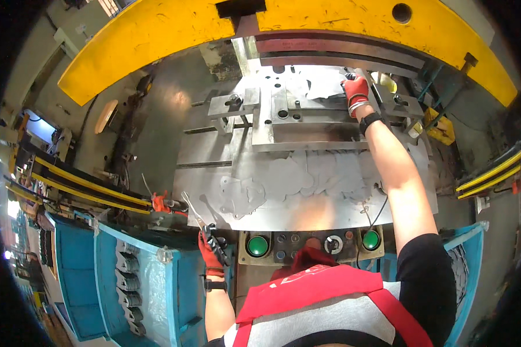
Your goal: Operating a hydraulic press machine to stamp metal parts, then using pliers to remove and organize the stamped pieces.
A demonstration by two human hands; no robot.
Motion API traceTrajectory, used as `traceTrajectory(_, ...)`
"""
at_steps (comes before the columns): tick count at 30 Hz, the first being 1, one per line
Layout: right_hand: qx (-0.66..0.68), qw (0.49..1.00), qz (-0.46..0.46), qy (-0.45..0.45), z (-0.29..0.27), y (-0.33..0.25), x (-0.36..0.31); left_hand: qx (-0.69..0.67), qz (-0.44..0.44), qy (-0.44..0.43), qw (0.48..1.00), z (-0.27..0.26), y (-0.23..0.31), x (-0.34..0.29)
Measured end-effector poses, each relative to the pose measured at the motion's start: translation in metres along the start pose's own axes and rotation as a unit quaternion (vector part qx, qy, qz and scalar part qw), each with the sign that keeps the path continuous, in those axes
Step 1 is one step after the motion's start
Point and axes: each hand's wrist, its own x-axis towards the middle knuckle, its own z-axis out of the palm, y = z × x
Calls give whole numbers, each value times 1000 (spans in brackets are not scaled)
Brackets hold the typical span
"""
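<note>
Right arm stretched over the die.
Upper right of centre, the right hand curled beside a sheet at upper centre, its grip unclear; lower left, the left hand pinched a tilted tool.

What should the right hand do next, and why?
Maybe draw the right hand back toward the body: it reaches in over the metal die, and a big pinkish block shows just beyond. The left hand, holding a metal tool, is already outside.
</note>
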Motion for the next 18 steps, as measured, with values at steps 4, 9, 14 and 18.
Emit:
traceTrajectory(4,-183,950,-235,89,-20,-45,-28,50,119,-1,992,-2,-18,8)
traceTrajectory(9,138,888,-391,-198,-41,-65,-175,-16,41,-23,999,33,-30,22)
traceTrajectory(14,17,796,-479,-370,5,-58,-317,-178,-105,-20,978,15,-53,43)
traceTrajectory(18,-86,800,-424,-415,38,-47,-340,-69,-73,-95,990,27,-10,35)
